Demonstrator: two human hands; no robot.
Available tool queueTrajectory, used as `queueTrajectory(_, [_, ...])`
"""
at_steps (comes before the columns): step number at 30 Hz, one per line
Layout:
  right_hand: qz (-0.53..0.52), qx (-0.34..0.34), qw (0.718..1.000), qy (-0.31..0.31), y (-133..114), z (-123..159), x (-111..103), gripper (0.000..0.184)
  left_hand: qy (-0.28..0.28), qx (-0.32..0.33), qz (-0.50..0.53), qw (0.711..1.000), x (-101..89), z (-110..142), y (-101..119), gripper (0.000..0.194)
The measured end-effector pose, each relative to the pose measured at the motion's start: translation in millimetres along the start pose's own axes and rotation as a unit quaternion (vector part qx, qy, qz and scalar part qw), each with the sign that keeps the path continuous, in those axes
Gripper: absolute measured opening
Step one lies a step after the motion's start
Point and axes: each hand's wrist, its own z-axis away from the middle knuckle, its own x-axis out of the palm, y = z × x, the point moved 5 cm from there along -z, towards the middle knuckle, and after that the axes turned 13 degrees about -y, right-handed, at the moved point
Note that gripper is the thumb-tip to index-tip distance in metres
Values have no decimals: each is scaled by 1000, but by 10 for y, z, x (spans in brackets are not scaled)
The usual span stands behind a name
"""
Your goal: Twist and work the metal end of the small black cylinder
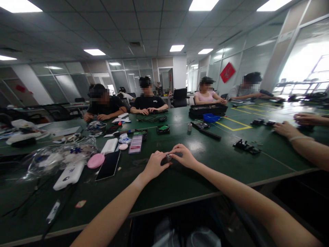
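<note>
Over the near part of the green table [205, 178], my left hand [155, 165] and my right hand [184, 156] meet around a small silvery cylindrical piece [169, 157]. Fingers of both hands are closed on it from opposite sides, hiding most of it, so its exact kind does not show. Beyond them stands a similar small metal cylinder [189, 127]. A green circuit board in a dark frame [163, 129] lies farther back. To the left of my hands are a pink-and-white printed packet [135, 143] and a dark-screened phone [109, 165].
At left lie a white power bank [69, 174], a pink round disc [96, 160] and crumpled clear plastic [38, 161]. A blue tray [211, 118], a black bar [210, 134] and black parts [246, 146] are to the right. A neighbour's hands [286, 130] work at right; several people sit opposite.
</note>
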Motion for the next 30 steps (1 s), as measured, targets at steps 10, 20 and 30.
queueTrajectory(10, [-10,1,1000,-2,58,9,16,13,-2,-3,-5,1000,-7,1,15,40])
queueTrajectory(20, [8,2,1000,6,11,5,-13,11,-1,-8,-3,1000,6,-1,7,40])
queueTrajectory(30, [55,38,998,20,146,-22,-46,15,-2,-12,14,1000,3,-8,-19,38])
